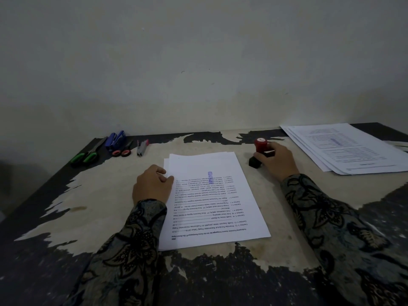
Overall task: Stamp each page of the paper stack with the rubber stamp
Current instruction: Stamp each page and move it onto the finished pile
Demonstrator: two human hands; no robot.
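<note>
My right hand (274,159) covers the rubber stamp (258,154) mid-body; print on the far pile (346,149) is blurred, its right corner cropped.

Dim, flat indoor light, murky corners, wide-angle bending at edges

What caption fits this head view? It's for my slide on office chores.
Left hand holds the freshly stamped paper stack while the right hand rests the rubber stamp on the table.
</note>
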